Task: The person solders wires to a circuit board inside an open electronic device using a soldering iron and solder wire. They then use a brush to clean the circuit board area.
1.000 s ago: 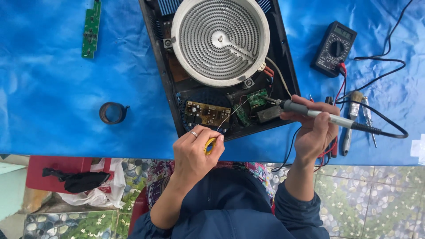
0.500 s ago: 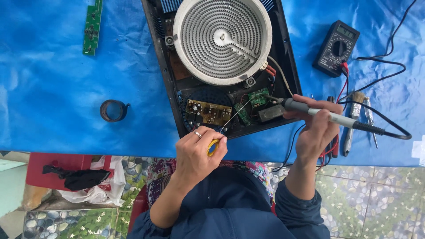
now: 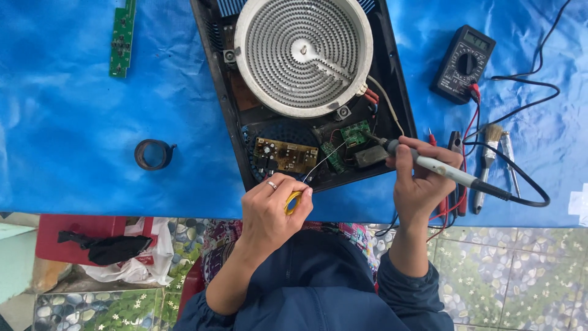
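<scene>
A blue tarp (image 3: 73, 122) covered the table, and on it lay an opened cooktop (image 3: 306, 92) with its round coil heating element (image 3: 303, 55) exposed above small circuit boards (image 3: 285, 154). To the right sat a black multimeter (image 3: 462, 62), a brush (image 3: 487, 159) and red and black leads. The right hand (image 3: 419, 184) was closed around a soldering iron (image 3: 441, 170), its tip near the green board inside the casing. The left hand (image 3: 269, 208) pinched a yellow spool (image 3: 293, 201), feeding thin solder wire (image 3: 321, 160) toward the boards. A black ring (image 3: 153, 154) and a green circuit strip (image 3: 121, 38) lay to the left.
</scene>
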